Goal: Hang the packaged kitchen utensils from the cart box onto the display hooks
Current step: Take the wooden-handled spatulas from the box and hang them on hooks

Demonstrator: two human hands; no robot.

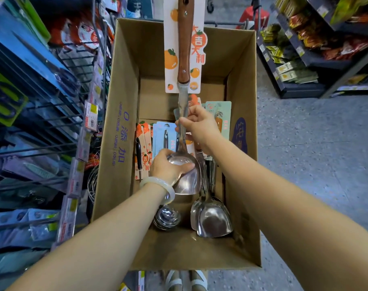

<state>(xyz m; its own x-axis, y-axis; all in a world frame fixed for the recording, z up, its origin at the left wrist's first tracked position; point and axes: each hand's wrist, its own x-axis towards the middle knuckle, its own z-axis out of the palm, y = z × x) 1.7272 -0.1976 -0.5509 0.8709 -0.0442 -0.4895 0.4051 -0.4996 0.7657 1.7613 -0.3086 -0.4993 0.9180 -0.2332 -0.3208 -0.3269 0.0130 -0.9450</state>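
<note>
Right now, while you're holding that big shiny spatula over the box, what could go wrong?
Two things might. The left hand grips the spatula by its smooth shiny blade, and the right hand only pinches the thin metal neck, so it could slip and drop onto the spatulas lying in the cardboard box. Also, its long wooden handle points away and could knock nearby shelf goods when lifted.
</note>
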